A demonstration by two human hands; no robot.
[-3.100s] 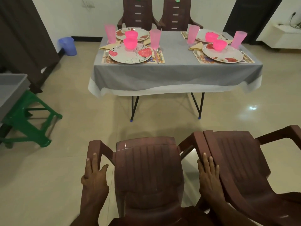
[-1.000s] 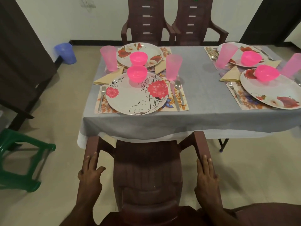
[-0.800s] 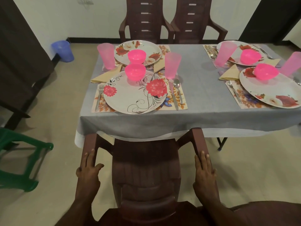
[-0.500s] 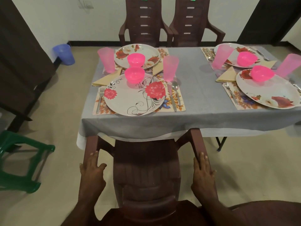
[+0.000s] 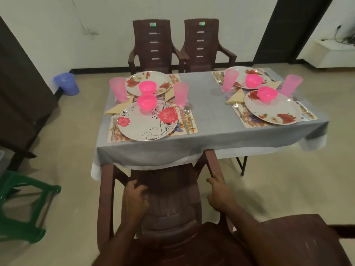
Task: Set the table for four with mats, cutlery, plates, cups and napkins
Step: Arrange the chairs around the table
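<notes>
The grey-clothed table [image 5: 209, 112] carries four places, each with a floral mat, a flowered plate, a pink bowl, a pink cup, a folded yellow napkin and cutlery. The near-left plate [image 5: 146, 127] has a fork [image 5: 114, 125] to its left and a spoon [image 5: 187, 114] to its right. A brown plastic chair [image 5: 172, 189] stands pushed up to this place. My left hand [image 5: 134, 200] hovers over the seat with loosely curled fingers, holding nothing. My right hand [image 5: 219, 194] lies at the chair's right armrest [image 5: 210, 160], fingers loosely curled.
Two brown chairs [image 5: 151, 47] [image 5: 201, 45] stand at the table's far side. Another brown chair [image 5: 297, 237] is at the bottom right. A green stool [image 5: 23, 198] stands on the left, with a blue bin [image 5: 66, 83] by the wall beyond it.
I carried the chair forward to the table's near-left place. In the last half second my left hand came off the left armrest and moved inward over the seat; my right hand's fingers curled.
</notes>
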